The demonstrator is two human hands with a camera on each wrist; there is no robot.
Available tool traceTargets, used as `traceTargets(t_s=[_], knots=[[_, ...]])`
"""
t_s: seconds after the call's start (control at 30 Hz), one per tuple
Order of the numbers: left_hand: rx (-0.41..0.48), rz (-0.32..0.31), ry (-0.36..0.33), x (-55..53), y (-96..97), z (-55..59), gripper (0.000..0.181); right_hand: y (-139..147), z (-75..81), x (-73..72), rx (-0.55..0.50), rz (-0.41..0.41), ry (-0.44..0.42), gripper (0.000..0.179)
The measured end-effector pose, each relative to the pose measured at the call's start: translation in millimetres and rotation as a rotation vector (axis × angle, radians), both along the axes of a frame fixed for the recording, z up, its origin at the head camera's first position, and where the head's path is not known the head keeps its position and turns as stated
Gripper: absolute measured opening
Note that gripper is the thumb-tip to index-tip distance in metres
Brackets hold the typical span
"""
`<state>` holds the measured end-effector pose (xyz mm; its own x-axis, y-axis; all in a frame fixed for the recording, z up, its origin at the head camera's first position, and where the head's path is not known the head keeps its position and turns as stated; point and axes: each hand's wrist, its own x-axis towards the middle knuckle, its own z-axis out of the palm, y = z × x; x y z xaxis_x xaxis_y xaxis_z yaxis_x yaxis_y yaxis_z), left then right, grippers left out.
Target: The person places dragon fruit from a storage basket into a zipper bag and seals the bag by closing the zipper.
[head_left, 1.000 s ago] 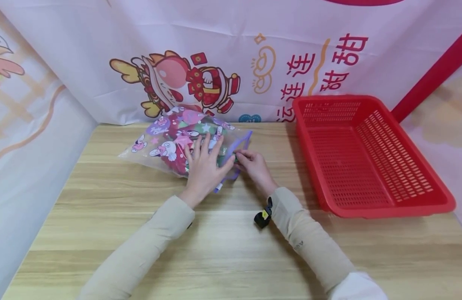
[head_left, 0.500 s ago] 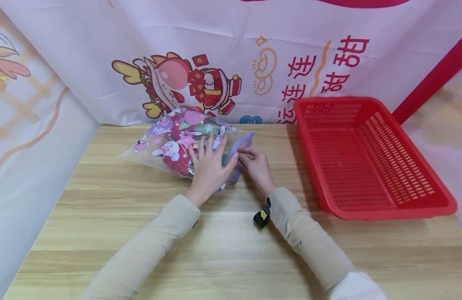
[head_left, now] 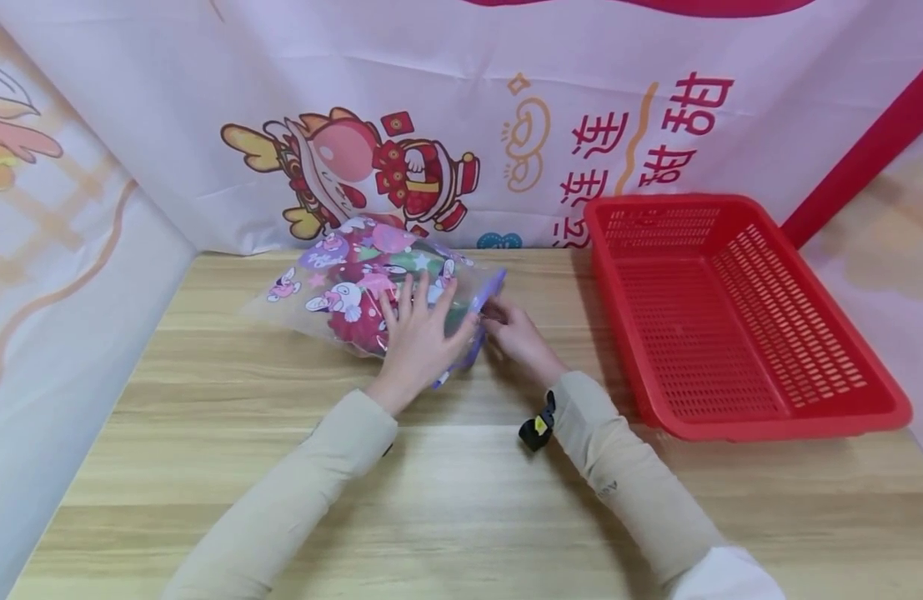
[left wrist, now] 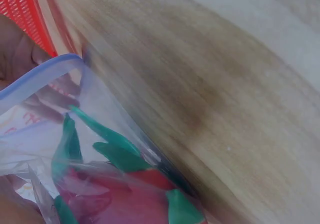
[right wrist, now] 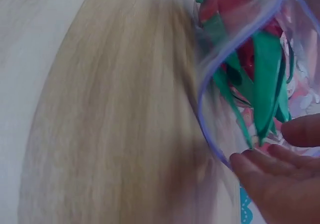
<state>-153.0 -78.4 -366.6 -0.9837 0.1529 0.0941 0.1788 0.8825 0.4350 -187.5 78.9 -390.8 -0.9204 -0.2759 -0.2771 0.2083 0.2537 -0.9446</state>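
Note:
A clear zip bag (head_left: 329, 287) with cartoon prints and a purple zip edge lies near the back of the table. Inside it is a red, green-leaved dragon fruit (left wrist: 125, 199), its leaf tips pointing at the bag's mouth. My left hand (head_left: 419, 342) rests on top of the bag with fingers spread, the thumb by the zip edge. At the mouth is my right hand (head_left: 523, 337). The right wrist view shows its fingers fairly straight at the parted purple edge, thumb apart, close to the green leaf tips. Whether they touch the leaves I cannot tell.
A red plastic basket (head_left: 791, 429) with slotted walls stands on the right of the wooden table (head_left: 461, 517). A printed cloth (head_left: 431, 67) hangs along the back edge. A black strap (head_left: 536, 429) is on my right wrist.
My right hand's fingertips have gone from pinching at the zip edge to the bag's mouth, which has parted. The left hand has shifted slightly to the right and stays on the bag.

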Motion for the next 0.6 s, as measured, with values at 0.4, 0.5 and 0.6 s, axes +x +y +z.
traceTargets(t_s=[0.4, 0.5, 0.6], knots=[[0.032, 0.003, -0.021, 3.2, -2.6, 3.6, 0.057, 16, 2.6, 4.5, 0.072, -0.070, -0.092, 0.045], [0.015, -0.022, -0.028, 6.4, -6.0, 6.8, 0.058, 17, 2.3, 5.5, 0.077, -0.043, -0.125, 0.044], [-0.043, -0.070, -0.018, 10.7, -8.1, 10.0, 0.059, 18, 0.7, 5.8, 0.087, -0.020, -0.164, 0.044]])
